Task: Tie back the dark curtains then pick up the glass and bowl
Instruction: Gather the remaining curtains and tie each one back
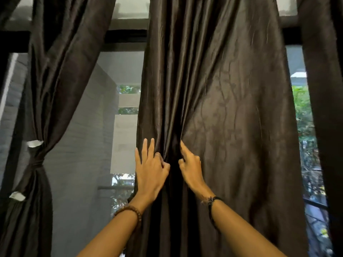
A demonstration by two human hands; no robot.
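Most of the frame is filled by the big dark middle curtain (232,108), hung straight down from the top edge to the bottom, loose and not tied. Over on the left side a second dark curtain (48,75) is seen already gathered and cinched with a knotted tie (36,162) at lower left, with two white tags (34,143) showing above and below the knot. A third dark panel (326,108) is cut off by the right edge. Window glass and a dark frame (126,36) are seen between the panels, with green leaves outside at right. At lower centre, a fold of the middle curtain is pinched by the left hand (151,169), three fingers stretched flat on the fabric, and a neighbouring fold is gripped by the right hand (191,164). A beaded bracelet (130,210) is worn on the left wrist, a dark cord (211,203) on the right.
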